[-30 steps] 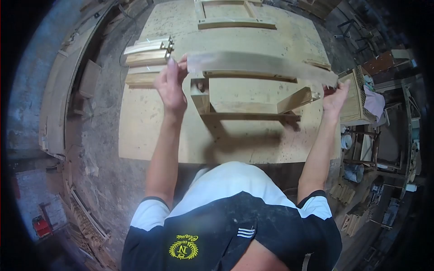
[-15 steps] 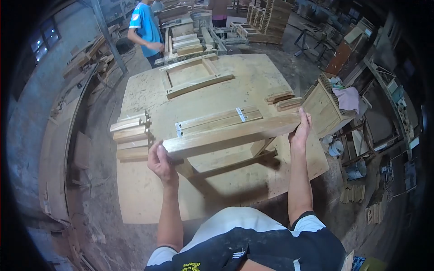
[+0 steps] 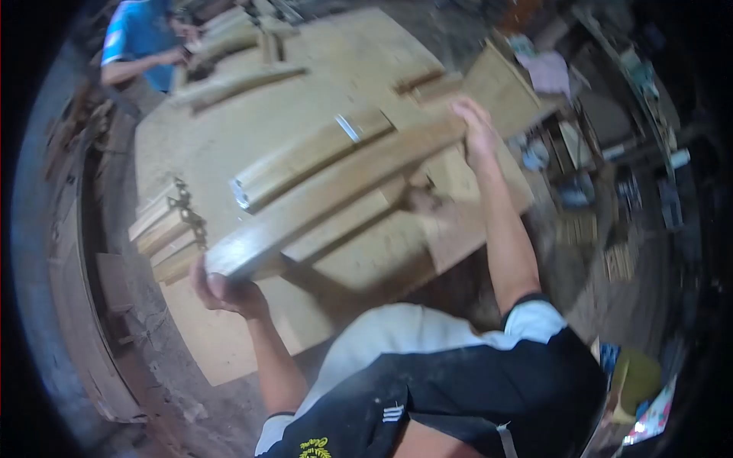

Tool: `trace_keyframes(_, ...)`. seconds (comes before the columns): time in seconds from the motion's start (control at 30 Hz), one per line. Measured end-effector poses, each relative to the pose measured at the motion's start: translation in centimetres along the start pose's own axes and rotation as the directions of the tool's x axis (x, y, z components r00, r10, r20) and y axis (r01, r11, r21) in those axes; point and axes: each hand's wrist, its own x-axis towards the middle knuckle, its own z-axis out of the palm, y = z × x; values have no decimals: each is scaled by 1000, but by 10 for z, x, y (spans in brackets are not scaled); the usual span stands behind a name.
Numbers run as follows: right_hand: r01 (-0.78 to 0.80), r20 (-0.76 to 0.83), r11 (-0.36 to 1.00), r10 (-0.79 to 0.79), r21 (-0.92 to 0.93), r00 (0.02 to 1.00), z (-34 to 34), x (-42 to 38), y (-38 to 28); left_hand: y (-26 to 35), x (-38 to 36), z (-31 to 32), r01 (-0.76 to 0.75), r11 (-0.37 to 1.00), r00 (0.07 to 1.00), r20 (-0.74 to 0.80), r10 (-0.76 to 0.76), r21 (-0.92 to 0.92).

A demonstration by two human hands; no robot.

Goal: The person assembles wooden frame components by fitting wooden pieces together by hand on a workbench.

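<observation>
Between my hands is a wooden frame (image 3: 336, 195), its long rail running slantwise across the view. My left hand (image 3: 225, 290) is closed around the near left end of that rail, thumb along the face. At the far right end, my right hand (image 3: 477, 133) grips the same piece. Lower parts of the frame show beneath the rail, over the worktable (image 3: 202, 156). Just behind it lies a pair of boards (image 3: 313, 160) bound with pale tape. Close to my left hand sits a stack of short wooden pieces (image 3: 172, 237) with notched ends.
More wood pieces (image 3: 431, 85) lie at the table's right edge. Another wooden frame (image 3: 244, 85) rests at the far side, where a person in a blue shirt (image 3: 145, 38) reaches in. A wooden cabinet (image 3: 500, 80) with a pink cloth (image 3: 546, 72) stands to the right.
My view has turned, so table and surroundings appear tilted and shifted left. The held rail slants more steeply, left end lower and right end higher. Both hands keep their hold.
</observation>
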Motion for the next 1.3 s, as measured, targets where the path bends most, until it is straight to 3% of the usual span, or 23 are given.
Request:
trace_keyframes(0.03, 64, 19, 992, -66, 106, 998, -4, -2, 14, 3, 0, 2, -37, 999, 999, 1, 37, -40)
trace_keyframes(0.13, 76, 29, 982, -82, 175, 996, -4, -13, 16, 11, 8, 16, 2, 984, 999, 32, 4, -179)
trace_keyframes(0.2, 119, 18, 989, -121, 92, 992, -3, -9, 13, 8, 16, 17, 37, 977, 997, 70, -23, -208)
trace_keyframes(0.23, 134, 28, 990, -136, 47, 990, -3, -8, 13, 10, 19, 11, -3, 997, 990, 141, 14, -81)
trace_keyframes(0.3, 105, 26, 992, -107, 75, 994, -4, -12, 8, 27, 34, -3, -122, 974, 964, 257, 71, 190)
trace_keyframes(0.33, 93, 26, 991, -96, 95, 995, -1, -14, 6, 38, 52, -5, -227, 948, 937, 316, 150, 223)
trace_keyframes(0.37, 101, 20, 989, -104, 106, 994, 1, -14, 6, 65, 73, 8, -455, 873, 861, 336, 381, 178)
trace_keyframes(0.4, 104, 18, 989, -106, 105, 994, 0, -16, 6, 100, 86, 33, -447, 892, 874, 246, 419, 69)
trace_keyframes(0.43, 105, 18, 990, -107, 98, 994, -2, -18, 6, 140, 95, 48, -532, 841, 818, 314, 481, 98)
trace_keyframes(0.47, 87, 43, 991, -92, 97, 995, -4, -19, 7, 178, 96, 70, -515, 845, 816, 385, 432, 145)
trace_keyframes(0.53, 60, 76, 994, -68, 96, 995, -7, -16, 10, 125, 69, 93, -607, 683, 722, 641, 262, 405)
trace_keyframes(0.57, 67, 76, 991, -76, 114, 994, -7, -12, 10, 87, 53, 104, -656, 566, 672, 728, 135, 500)
trace_keyframes(0.63, 56, 94, 989, -69, 138, 993, -5, -12, 12, 85, 35, 132, -671, 492, 539, 821, -190, 555)
trace_keyframes(0.67, 30, 74, 989, -41, 146, 996, -3, -15, 9, 108, 35, 147, -643, 551, 410, 847, -340, 532)
trace_keyframes(0.77, -10, 29, 982, 5, 190, 1000, -6, -36, -8, 146, 30, 153, -581, 468, 251, 694, -675, 666)
trace_keyframes(0.8, -69, 93, 988, 56, 135, 994, -20, -44, -8, 153, 19, 150, -551, 545, 242, 746, -620, 632)
trace_keyframes(0.9, -307, 183, 921, 268, 241, 946, -52, -94, -30, 160, -8, 127, -490, 547, 168, 689, -705, 679)
trace_keyframes(0.97, -152, 233, 956, 93, 252, 968, -70, -116, -10, 168, -33, 110, -522, 587, 208, 759, -617, 619)
trace_keyframes(1.0, -142, 226, 957, 84, 253, 970, -73, -123, -10, 163, -42, 97, -616, 562, 248, 813, -526, 552)
trace_keyframes(1.1, -79, 262, 949, -4, 306, 965, -68, -117, -29, 161, -35, 85, -709, 547, 265, 887, -378, 444)
trace_keyframes(1.13, -52, 280, 963, -25, 265, 960, -67, -108, -35, 159, -29, 83, -707, 568, 318, 906, -278, 422)
trace_keyframes(1.23, 156, 302, 978, -193, 141, 934, -52, -65, -31, 139, 2, 100, -793, 442, 408, 905, -125, 419)
trace_keyframes(1.3, 155, 285, 960, -220, 235, 933, -31, -27, -24, 104, 37, 122, -876, 321, 387, 922, 21, 360)
